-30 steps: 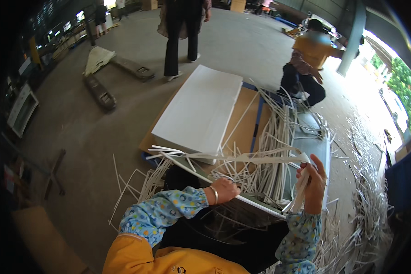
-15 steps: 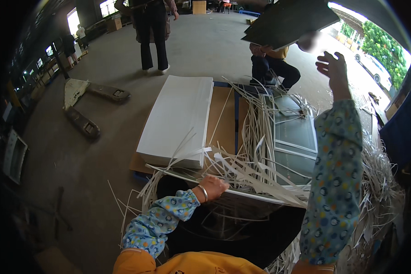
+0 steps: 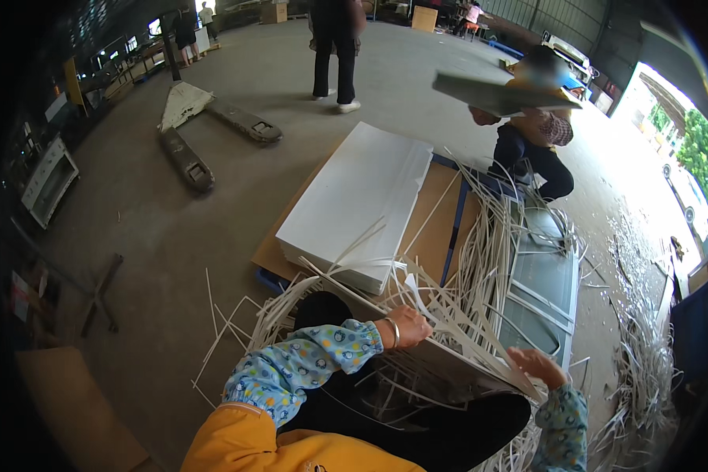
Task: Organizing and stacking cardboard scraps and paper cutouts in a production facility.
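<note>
A pale panel (image 3: 456,363) lies across my dark-trousered lap, its far edge strewn with thin white strips (image 3: 429,299). My left hand (image 3: 407,326), with a bracelet at the wrist, is closed over that edge near its middle. By the panel's right end is my right hand (image 3: 536,365), its fingers stretched toward the strips there; whether they touch them is unclear. Beyond the panel stands a neat stack of white sheets (image 3: 362,200) on brown board (image 3: 436,252). More strips hang over a stack of greyish glass-like panels (image 3: 544,271) to the right.
A person (image 3: 527,149) crouches at far right, holding a dark flat panel (image 3: 495,96). Another person (image 3: 335,59) stands beyond the stack. A pallet jack (image 3: 187,118) rests on the floor at left. Heaped strips (image 3: 637,385) cover the floor at right.
My right hand has come down from its raised, spread position to the panel's right end. The crouching person's dark panel is lower and more level. My view has turned left.
</note>
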`<state>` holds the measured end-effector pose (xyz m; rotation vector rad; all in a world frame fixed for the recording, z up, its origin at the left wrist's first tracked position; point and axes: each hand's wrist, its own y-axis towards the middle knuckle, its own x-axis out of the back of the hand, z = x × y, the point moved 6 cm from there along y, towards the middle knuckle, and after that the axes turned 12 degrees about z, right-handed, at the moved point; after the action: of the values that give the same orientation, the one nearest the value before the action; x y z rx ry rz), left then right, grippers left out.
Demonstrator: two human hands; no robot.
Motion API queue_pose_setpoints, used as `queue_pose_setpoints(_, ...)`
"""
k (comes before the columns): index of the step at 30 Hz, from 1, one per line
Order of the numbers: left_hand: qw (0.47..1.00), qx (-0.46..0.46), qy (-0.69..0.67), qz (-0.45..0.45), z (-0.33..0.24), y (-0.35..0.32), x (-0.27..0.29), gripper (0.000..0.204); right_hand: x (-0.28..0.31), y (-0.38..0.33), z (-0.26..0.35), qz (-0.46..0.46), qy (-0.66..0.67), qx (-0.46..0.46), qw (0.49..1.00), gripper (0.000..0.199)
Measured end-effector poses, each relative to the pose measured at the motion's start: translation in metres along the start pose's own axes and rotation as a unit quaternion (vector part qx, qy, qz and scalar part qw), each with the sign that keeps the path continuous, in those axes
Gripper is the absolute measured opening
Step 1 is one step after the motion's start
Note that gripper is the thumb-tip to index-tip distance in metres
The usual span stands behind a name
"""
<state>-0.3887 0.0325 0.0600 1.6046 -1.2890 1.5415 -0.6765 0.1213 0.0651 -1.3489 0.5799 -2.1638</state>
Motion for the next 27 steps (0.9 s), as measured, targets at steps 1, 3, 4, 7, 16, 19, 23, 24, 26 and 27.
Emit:
queue_pose_setpoints(1,1.0,-0.001,0.003,0.0,0.002,0.001,0.002,0.009,0.008,-0.009,0.026,-0.003,0.027,-0.017,0.999,0.034)
queue_pose_setpoints(3,1.0,-0.013,0.001,0.011,-0.002,0.012,0.004,0.009,0.013,0.007,0.006,-0.056,-0.546,0.046,0.834,0.024)
queue_pose_setpoints(4,0.997,-0.044,-0.043,-0.046,0.004,0.021,-0.004,0.009,0.053,0.017,-0.005,-0.148,-0.472,0.008,0.869,0.021)
queue_pose_setpoints(7,1.0,0.016,0.02,0.015,0.013,0.005,-0.001,0.008,0.215,0.028,0.045,-0.285,0.18,0.148,0.93,0.075)
queue_pose_setpoints(16,1.0,-0.016,0.015,-0.015,-0.008,0.004,0.012,0.009,0.339,-0.06,0.15,-0.411,0.117,0.087,0.9,0.045)
queue_pose_setpoints(19,1.0,-0.018,0.005,-0.018,-0.008,0.004,0.011,0.007,0.267,-0.021,0.138,-0.254,0.03,0.112,0.96,0.041)
queue_pose_setpoints(23,1.0,0.009,-0.019,0.009,0.0,0.005,0.016,0.006,0.114,-0.014,0.1,-0.12,-0.118,0.136,0.976,0.034)
queue_pose_setpoints(24,1.0,-0.004,-0.019,-0.001,-0.001,0.007,0.021,0.006,0.087,-0.012,0.081,-0.069,-0.109,0.125,0.984,0.043)
queue_pose_setpoints(26,1.0,-0.009,-0.011,-0.018,0.006,0.007,0.022,0.006,0.046,-0.014,0.057,0.018,0.011,0.016,1.0,0.066)
queue_pose_setpoints(27,1.0,-0.009,-0.012,-0.015,0.009,0.007,0.02,0.006,0.032,-0.016,0.062,0.024,0.038,-0.001,0.999,0.072)
